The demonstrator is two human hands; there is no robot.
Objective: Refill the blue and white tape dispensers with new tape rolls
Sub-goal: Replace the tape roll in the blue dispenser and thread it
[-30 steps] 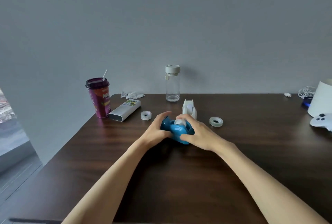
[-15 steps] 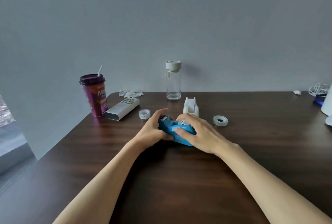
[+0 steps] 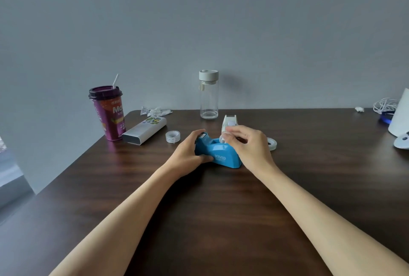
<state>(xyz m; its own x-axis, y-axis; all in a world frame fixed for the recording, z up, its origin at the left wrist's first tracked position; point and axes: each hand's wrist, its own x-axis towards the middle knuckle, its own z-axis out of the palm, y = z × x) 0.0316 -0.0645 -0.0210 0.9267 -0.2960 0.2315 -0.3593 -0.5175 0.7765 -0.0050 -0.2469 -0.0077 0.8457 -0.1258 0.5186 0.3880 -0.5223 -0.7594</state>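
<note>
Table (image 3: 199, 220): dark brown wood, under everything.
Blue dispenser (image 3: 221, 155): mid-table.
Left hand (image 3: 188, 154): grips its front end.
Right hand (image 3: 247, 146): pinches small white spool above it.
White dispenser (image 3: 230, 121): just behind.
Tape rolls (image 3: 172, 136): either side.
Wall (image 3: 199, 32): plain grey, behind.

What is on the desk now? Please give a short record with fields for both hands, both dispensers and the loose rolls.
left hand: grips the front end of the blue dispenser, steadying it on the desk
right hand: fingertips pinch a small pale part over the blue dispenser's well; cannot tell exactly what
white dispenser: upright behind the blue one, untouched
left roll: loose on the desk
right roll: flat on the desk, partly hidden by the right hand
</note>
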